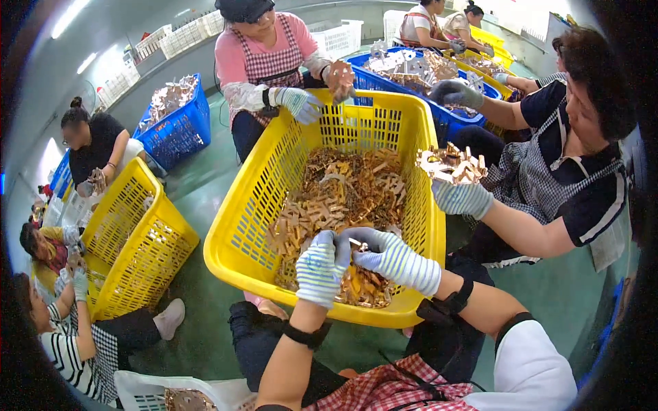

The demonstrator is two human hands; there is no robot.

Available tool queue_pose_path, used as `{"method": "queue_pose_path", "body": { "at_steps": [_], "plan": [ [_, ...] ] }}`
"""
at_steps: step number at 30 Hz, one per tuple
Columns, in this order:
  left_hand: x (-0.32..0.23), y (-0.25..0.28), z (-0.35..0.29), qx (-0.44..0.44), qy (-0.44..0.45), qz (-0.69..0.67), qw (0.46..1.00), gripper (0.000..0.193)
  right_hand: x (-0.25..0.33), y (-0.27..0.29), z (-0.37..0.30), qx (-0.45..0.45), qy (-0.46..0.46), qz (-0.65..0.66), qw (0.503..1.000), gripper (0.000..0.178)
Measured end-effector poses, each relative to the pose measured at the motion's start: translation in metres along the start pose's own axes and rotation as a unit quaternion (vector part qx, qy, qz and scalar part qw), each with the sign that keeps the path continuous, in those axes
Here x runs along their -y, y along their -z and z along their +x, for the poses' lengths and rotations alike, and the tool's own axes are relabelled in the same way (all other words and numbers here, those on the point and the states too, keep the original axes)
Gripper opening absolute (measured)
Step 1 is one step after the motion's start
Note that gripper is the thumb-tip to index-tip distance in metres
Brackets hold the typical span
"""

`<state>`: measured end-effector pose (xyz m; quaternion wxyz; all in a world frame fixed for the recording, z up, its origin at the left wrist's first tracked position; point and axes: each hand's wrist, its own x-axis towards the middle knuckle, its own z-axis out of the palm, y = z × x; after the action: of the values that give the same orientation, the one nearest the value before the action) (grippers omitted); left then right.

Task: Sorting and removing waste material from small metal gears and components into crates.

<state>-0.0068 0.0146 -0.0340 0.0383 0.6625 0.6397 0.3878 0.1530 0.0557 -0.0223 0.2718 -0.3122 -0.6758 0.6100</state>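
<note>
My left hand [321, 267] and my right hand [401, 262], both in striped knit gloves with grey fingertips, meet above the near side of a yellow plastic basket [240, 279]. A small shiny metal piece [358, 244] shows between them, pinched by the closed fingers of my right hand. My left hand's fingers are closed too, up against the right; what they grip is hidden. Below lies a heap of small copper-coloured metal parts [322, 205], short bars and branching bits, some with a yellow-orange shine.
Across the basket, a co-worker's gloved hand [299, 104] hovers by its far rim. On the right, another's glove [462, 198] holds a cluster of metal parts [452, 166] beside the wall. Blue baskets [185, 127] stand further off. A white basket [140, 392] sits near my left leg.
</note>
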Motion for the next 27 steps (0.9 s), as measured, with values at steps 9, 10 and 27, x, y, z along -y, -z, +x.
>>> {"method": "queue_pose_path", "body": {
  "at_steps": [9, 10, 27],
  "plan": [
    [0.020, -0.005, 0.011, -0.076, 0.281, -0.508, 0.811, 0.024, -0.005, 0.030, 0.005, -0.249, 0.132, -0.129, 0.951, 0.043],
    [0.017, -0.005, 0.013, -0.103, 0.237, -0.458, 0.851, 0.022, -0.009, 0.026, -0.001, -0.250, 0.129, -0.131, 0.951, 0.043],
    [0.007, -0.017, 0.001, -0.116, 0.188, -0.247, 0.943, 0.040, 0.007, -0.030, -0.011, -0.162, 0.129, -0.382, 0.901, 0.038]
  ]
}}
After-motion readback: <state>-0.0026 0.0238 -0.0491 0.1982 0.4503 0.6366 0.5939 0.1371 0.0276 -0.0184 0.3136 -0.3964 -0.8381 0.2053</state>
